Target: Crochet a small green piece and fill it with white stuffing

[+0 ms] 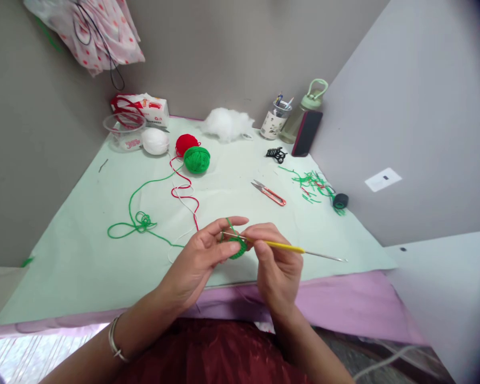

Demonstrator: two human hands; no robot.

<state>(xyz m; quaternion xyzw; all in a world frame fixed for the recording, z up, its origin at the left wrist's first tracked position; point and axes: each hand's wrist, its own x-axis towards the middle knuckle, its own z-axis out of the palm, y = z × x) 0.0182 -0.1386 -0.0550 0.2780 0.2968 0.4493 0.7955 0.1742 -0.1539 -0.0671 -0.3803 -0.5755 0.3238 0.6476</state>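
Note:
Between the thumb and fingers of my left hand (206,253) is a small green crochet piece (237,249). A strand of green yarn runs up over the raised left index finger. My right hand (278,266) grips a crochet hook (286,246) by its yellow handle. One metal end of the hook reaches to the green piece, and the other points right over the table. The exact stitch at the tip is too small to make out. Green yarn (160,237) trails left from my left hand to a loose tangle, then up to a green ball (197,160).
Red yarn (186,144) and white yarn (155,141) balls sit behind, near a clear plastic tub (124,140). Thread snips (269,192) lie right of centre. Farther right are yarn scraps (314,182), a black claw clip (277,154), a phone (307,133) and a bottle (296,120). White stuffing (227,124) rests at the back.

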